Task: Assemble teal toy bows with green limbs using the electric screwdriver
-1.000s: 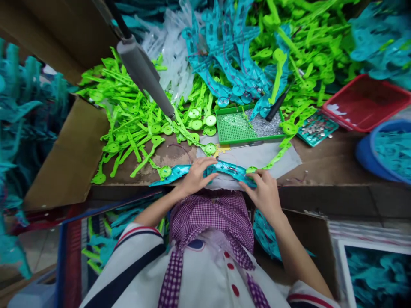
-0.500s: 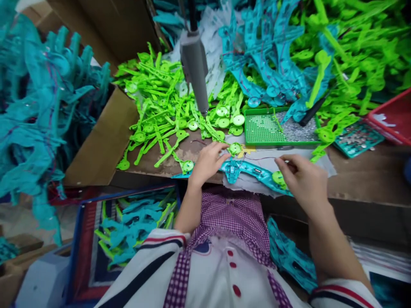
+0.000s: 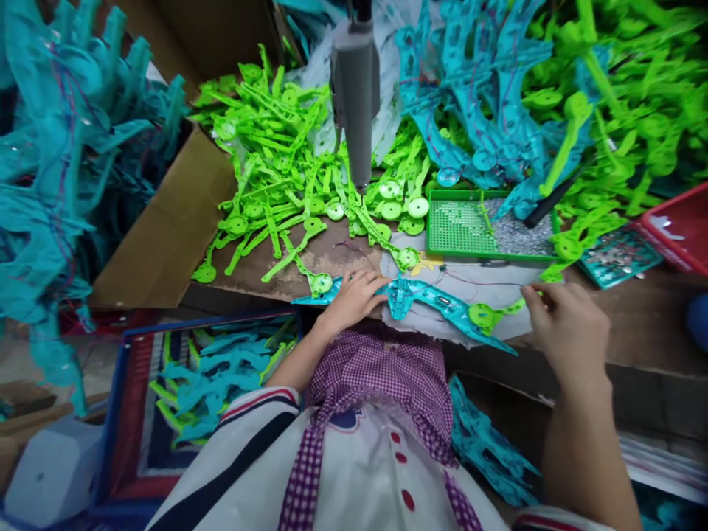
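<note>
A teal bow-shaped plastic shell (image 3: pixel 428 291) lies along the table's front edge, with its inner side up. My left hand (image 3: pixel 357 301) holds its left part, thumb and fingers closed about it. Well to the right, my right hand (image 3: pixel 572 321) is closed in a pinch on the end of a thin dark wire (image 3: pixel 480 282), which runs left over a pale cloth (image 3: pixel 464 274). A lime-green arm with a round end (image 3: pixel 485 317) sits on the shell's right part, its stem reaching toward my right hand. Another lime-green disc (image 3: pixel 321 285) lies on the left end.
A grey electric screwdriver (image 3: pixel 359 110) hangs over a heap of lime-green parts (image 3: pixel 265 169). Behind the green screw tray (image 3: pixel 464 254) are stacked teal shells (image 3: pixel 487 118). A teal tray (image 3: pixel 619 254) and red bin (image 3: pixel 675 214) stand right; a cardboard flap (image 3: pixel 166 221) left.
My right hand has moved right, drawing the wire out longer and uncovering the lime-green arm's stem. My left hand now lies lower, over the shell. The view has shifted slightly.
</note>
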A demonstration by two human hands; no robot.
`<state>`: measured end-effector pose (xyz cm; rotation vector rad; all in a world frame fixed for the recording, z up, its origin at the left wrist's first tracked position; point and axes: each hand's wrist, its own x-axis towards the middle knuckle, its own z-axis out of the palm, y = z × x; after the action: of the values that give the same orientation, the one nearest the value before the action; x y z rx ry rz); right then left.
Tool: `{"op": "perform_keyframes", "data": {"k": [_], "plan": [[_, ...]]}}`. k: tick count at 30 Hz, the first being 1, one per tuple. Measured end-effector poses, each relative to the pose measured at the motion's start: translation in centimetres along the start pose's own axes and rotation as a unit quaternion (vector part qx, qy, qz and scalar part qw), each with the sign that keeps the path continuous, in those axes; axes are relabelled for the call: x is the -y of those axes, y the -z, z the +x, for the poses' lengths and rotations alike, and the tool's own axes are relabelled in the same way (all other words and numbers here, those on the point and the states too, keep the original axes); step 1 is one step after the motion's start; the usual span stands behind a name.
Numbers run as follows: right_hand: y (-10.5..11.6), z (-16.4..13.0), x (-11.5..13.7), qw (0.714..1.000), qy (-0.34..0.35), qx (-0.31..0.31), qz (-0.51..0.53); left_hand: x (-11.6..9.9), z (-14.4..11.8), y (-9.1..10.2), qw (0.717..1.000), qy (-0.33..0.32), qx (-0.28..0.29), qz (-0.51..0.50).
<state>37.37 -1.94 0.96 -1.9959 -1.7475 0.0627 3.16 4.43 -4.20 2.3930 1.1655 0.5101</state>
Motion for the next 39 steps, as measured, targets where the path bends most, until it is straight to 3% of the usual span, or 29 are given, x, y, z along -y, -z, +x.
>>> {"op": "perform_keyframes", "data": {"k": [2,4,8,12,17,19,23,32,39], "plan": [[-1.2,-0.2,0.4,0.998,0.023,0.011,-0.055,0.6,-0.3,0.2,0.999,-0.019,0.002,0.032],[-2.9,-1.0,2.2,0.997,0.058,0.012,-0.04,0.8,-0.1,0.6,0.998,-0.042,0.011,0.052],[-6.8,-2.5,5.7,0.986,0.139,0.094,0.004,1.0,0.7,1.7,0.99,-0.084,0.059,0.098],[-8.9,-2.5,5.3,0.988,0.106,0.106,-0.022,1.9,1.9,3.1,0.969,-0.141,0.146,0.139],[-8.7,-2.1,4.5,0.986,0.107,0.126,-0.035,2.7,4.2,4.7,0.958,-0.175,0.191,0.12],[-8.6,-2.2,4.5,0.987,0.102,0.12,-0.043,2.9,5.0,5.9,0.965,-0.184,0.176,0.069],[-9.0,-2.4,4.5,0.99,0.085,0.103,-0.051,4.0,4.2,8.7,0.991,-0.122,0.063,-0.002],[-8.8,-2.0,4.1,0.984,0.1,0.126,-0.07,5.6,-4.7,10.1,0.984,-0.002,-0.034,0.174],[-8.5,-0.9,2.6,0.983,0.12,0.127,-0.048,6.3,-7.4,11.6,0.975,0.072,-0.078,0.193]]}}
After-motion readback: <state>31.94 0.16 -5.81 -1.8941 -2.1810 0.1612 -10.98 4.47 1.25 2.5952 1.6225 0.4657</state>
